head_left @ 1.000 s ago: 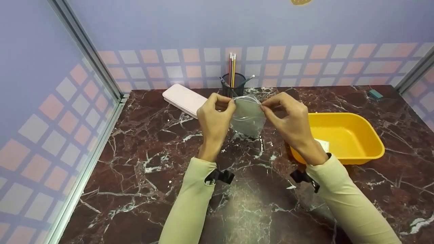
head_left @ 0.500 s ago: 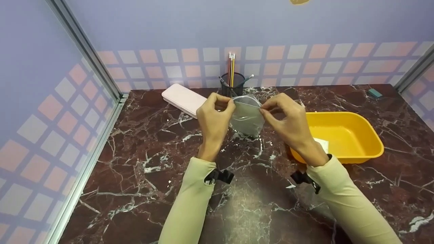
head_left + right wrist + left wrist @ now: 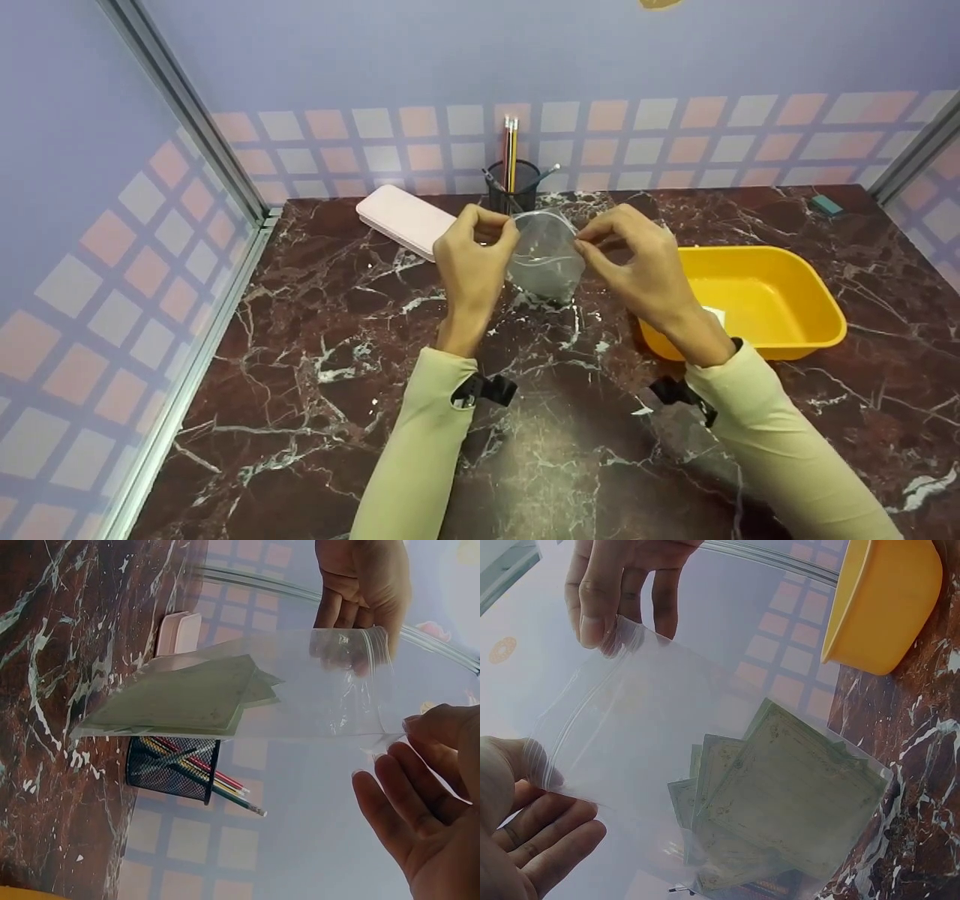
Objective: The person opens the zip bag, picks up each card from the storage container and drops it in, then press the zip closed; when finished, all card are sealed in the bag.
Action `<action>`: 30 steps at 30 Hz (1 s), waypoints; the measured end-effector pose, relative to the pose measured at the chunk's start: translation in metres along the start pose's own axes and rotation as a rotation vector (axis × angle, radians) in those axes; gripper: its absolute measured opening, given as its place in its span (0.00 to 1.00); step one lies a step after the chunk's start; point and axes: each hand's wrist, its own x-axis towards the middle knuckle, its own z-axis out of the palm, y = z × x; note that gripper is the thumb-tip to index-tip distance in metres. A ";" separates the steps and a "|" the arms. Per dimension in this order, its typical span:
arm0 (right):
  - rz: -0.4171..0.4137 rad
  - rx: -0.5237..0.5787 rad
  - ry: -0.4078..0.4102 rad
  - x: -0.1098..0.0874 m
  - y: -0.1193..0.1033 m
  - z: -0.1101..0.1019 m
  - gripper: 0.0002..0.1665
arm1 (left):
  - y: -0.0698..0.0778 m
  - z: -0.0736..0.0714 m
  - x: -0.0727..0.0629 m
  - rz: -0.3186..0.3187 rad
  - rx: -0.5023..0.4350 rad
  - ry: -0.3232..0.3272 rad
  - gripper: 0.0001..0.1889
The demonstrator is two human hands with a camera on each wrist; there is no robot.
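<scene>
Between my hands hangs a clear zip-lock bag [image 3: 546, 255], its mouth bowed apart in the head view. My left hand [image 3: 474, 259] pinches one top corner between thumb and forefinger. The opposite corner is pinched by my right hand [image 3: 634, 262], its other fingers loosely bent. Inside the bag, several square greenish sheets [image 3: 787, 787] lie fanned over each other near the bottom, as the left wrist view shows. The bag's lower end is close to the table; whether it touches cannot be told.
A yellow tub [image 3: 780, 300] with a white piece [image 3: 716, 315] inside stands right, partly behind my right forearm. Behind the bag is a black mesh cup [image 3: 171, 771] of pencils. A pink case [image 3: 409, 217] lies at back left. A small teal block [image 3: 827, 205] sits at back right.
The mouth of the bag has gone from nearly flat to bowed apart, and the bag looks clearer in its upper part. Both hands keep their pinch and have barely moved.
</scene>
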 end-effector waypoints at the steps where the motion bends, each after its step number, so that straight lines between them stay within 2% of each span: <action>1: 0.001 -0.003 -0.002 0.000 0.000 -0.001 0.08 | 0.000 0.000 0.000 -0.002 0.003 -0.001 0.03; 10: 0.019 -0.080 -0.026 -0.004 0.006 -0.020 0.07 | 0.001 0.000 0.000 -0.014 0.008 -0.004 0.03; 18: 0.034 -0.132 -0.056 -0.012 0.020 -0.040 0.07 | 0.002 -0.001 0.000 -0.018 -0.004 -0.001 0.03; 30: 0.178 -0.227 -0.142 -0.032 0.045 -0.066 0.08 | 0.001 -0.001 0.000 -0.024 -0.010 -0.002 0.03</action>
